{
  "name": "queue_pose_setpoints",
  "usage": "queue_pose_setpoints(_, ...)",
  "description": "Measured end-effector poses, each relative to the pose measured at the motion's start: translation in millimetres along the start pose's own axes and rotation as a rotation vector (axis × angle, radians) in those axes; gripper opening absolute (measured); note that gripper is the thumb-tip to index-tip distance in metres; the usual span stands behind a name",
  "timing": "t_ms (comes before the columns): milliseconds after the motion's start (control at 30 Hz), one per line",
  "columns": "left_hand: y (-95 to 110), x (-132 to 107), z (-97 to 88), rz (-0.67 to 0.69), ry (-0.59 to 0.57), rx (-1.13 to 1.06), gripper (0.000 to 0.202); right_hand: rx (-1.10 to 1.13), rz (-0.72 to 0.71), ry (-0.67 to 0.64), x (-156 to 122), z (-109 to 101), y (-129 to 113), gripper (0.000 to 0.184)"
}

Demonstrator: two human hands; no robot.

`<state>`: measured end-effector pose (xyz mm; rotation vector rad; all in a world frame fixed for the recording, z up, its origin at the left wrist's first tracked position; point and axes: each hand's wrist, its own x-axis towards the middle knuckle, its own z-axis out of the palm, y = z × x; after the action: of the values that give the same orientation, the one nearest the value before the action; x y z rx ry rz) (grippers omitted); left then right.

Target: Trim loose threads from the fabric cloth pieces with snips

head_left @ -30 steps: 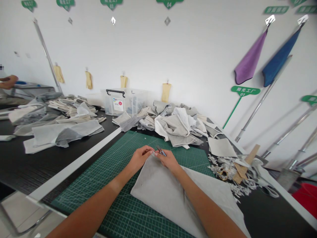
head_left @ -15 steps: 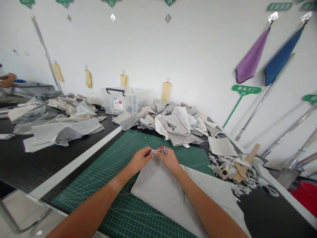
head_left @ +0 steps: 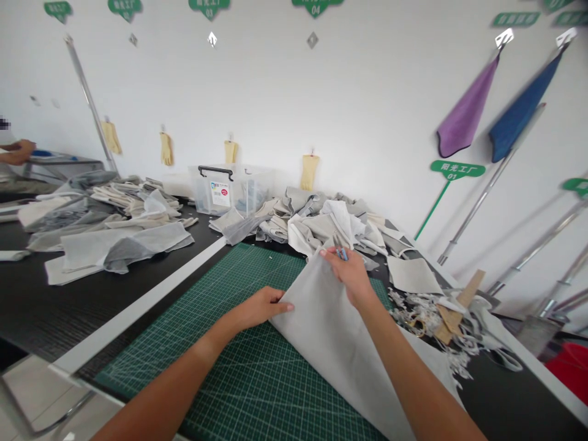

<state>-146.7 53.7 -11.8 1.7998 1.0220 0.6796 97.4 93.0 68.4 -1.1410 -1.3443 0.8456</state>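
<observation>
A piece of light grey cloth (head_left: 321,312) is raised at its far end over the green cutting mat (head_left: 220,361), its near part lying towards me on the right. My right hand (head_left: 353,275) pinches its upper corner. The same hand also holds a small pair of scissors (head_left: 340,248) with blue parts, points upward. Lower and to the left, my left hand (head_left: 264,305) grips the cloth's left edge between thumb and fingers.
Behind the mat lies a heap of grey and white cloth (head_left: 316,226), beside a clear plastic box (head_left: 229,190). More cloth pieces (head_left: 124,239) cover the left table. At right are thread scraps (head_left: 413,306) and wooden strips (head_left: 463,300). Another person's hand (head_left: 18,151) shows far left.
My hands have moved apart. The right went up and right, lifting the cloth's corner with the scissors still in hand; the left came down along the cloth's edge.
</observation>
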Motion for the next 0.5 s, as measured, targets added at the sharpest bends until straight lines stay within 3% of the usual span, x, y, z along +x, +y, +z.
queue_pose_setpoints(167, 33, -13, -2.4, -0.013, -0.08, -0.223, 0.038, 0.109, -0.072, 0.101, -2, -43, -56, 0.043)
queue_pose_setpoints(333, 63, -23, -7.0, 0.074, 0.067, -0.392, 0.032, 0.159, -0.176, 0.176, -20, -81, -104, 0.036)
queue_pose_setpoints(500, 92, -37, -16.6, 0.183, 0.15, -0.472, 0.022, 0.21, -0.242, 0.259, -37, -117, -134, 0.026)
